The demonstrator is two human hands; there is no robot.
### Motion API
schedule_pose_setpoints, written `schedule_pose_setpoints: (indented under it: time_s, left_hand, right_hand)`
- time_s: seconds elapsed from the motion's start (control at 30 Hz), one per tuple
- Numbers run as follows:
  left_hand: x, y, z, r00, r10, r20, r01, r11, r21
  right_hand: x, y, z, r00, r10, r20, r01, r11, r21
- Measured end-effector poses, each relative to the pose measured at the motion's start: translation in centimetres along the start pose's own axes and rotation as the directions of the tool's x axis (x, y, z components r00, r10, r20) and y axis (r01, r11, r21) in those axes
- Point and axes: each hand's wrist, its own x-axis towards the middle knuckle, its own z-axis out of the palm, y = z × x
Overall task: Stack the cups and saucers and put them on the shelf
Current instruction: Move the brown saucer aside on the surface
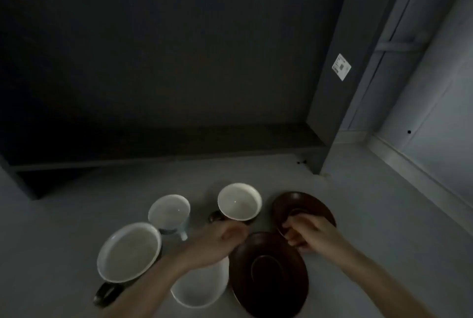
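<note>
On the pale floor lie two brown saucers. My right hand point(307, 237) is closed on the near rim of the far brown saucer point(304, 201), which tilts against the near brown saucer point(268, 273). My left hand point(217, 244) hovers with curled fingers at the near saucer's left rim; its grip is blurred. It partly covers a white saucer point(202, 291). Three cups stand upright: a brown cup with a white inside point(239, 201), a pale blue cup point(169, 211), and a large white cup with a dark handle point(129, 251).
A dark, low shelf unit point(166, 143) stands just beyond the cups, its bottom board close to the floor. Its right side panel point(330, 103) carries a white label point(341, 67). A pale wall with a skirting board point(409, 164) runs along the right.
</note>
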Motion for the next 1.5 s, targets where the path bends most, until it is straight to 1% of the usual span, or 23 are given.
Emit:
schedule_pose_setpoints:
  time_s: [0.03,0.17,0.23,0.37,0.47,0.57,0.67,0.7,0.87,1.07,1.17,1.23,1.33,1.5]
  left_hand:
    - [0.1,-0.4,0.5,1.0,0.007,0.017,-0.007,1.0,0.009]
    - [1.3,-1.9,2.6,1.0,-0.003,0.015,0.003,1.0,-0.003]
    - [1.7,-2.0,3.3,1.0,-0.03,0.01,0.029,0.999,0.042]
    - [2.3,-2.6,4.3,0.999,-0.04,0.01,0.038,0.991,0.127]
    - [2.4,-3.1,4.8,0.997,-0.069,0.021,0.064,0.982,0.18]
    - [2.5,-3.2,5.4,0.994,-0.102,0.028,0.093,0.97,0.225]
    - [2.7,-3.3,5.7,0.993,-0.118,0.003,0.112,0.948,0.297]
    - [2.7,-3.2,5.7,0.993,-0.12,-0.001,0.115,0.949,0.292]
    - [2.8,-3.1,5.4,0.995,-0.1,-0.029,0.103,0.983,0.153]
    - [3.3,-1.7,5.3,0.996,-0.076,-0.042,0.079,0.994,0.082]
    - [4.0,-0.2,5.7,0.997,-0.065,-0.052,0.068,0.995,0.071]
    - [4.8,1.0,6.0,0.998,-0.029,-0.052,0.034,0.995,0.09]
    - [6.7,2.7,6.6,1.0,-0.002,-0.027,0.006,0.992,0.128]
    - [10.6,3.7,7.6,1.0,-0.03,0.001,0.029,0.976,0.218]
  right_hand:
    - [-0.2,0.7,0.1,1.0,0.007,0.01,-0.007,1.0,0.007]
    - [-0.7,3.1,0.2,0.998,0.065,0.007,-0.064,0.993,-0.096]
    - [-1.0,4.0,0.3,0.997,0.083,0.0,-0.083,0.987,-0.139]
    - [-1.3,5.3,0.7,0.994,0.103,-0.044,-0.111,0.951,-0.288]
    - [-1.6,5.9,1.0,0.989,0.137,-0.06,-0.149,0.939,-0.308]
    - [-1.7,6.3,1.4,0.986,0.164,-0.015,-0.16,0.929,-0.334]
    - [-1.7,7.0,2.1,0.988,0.152,0.008,-0.142,0.943,-0.301]
    - [-1.8,7.1,2.2,0.99,0.138,-0.002,-0.132,0.944,-0.303]
    - [-1.9,7.7,2.9,0.993,0.086,-0.087,-0.105,0.96,-0.258]
    - [-1.7,7.5,0.9,0.989,0.042,-0.142,-0.074,0.971,-0.229]
    - [-1.4,7.4,-1.0,0.976,0.079,-0.202,-0.109,0.984,-0.14]
    - [-0.8,7.4,-2.2,0.962,0.115,-0.247,-0.139,0.987,-0.084]
    - [0.3,7.4,-4.1,0.944,0.121,-0.306,-0.149,0.986,-0.07]
    - [2.4,7.2,-6.3,0.941,0.106,-0.322,-0.126,0.991,-0.042]
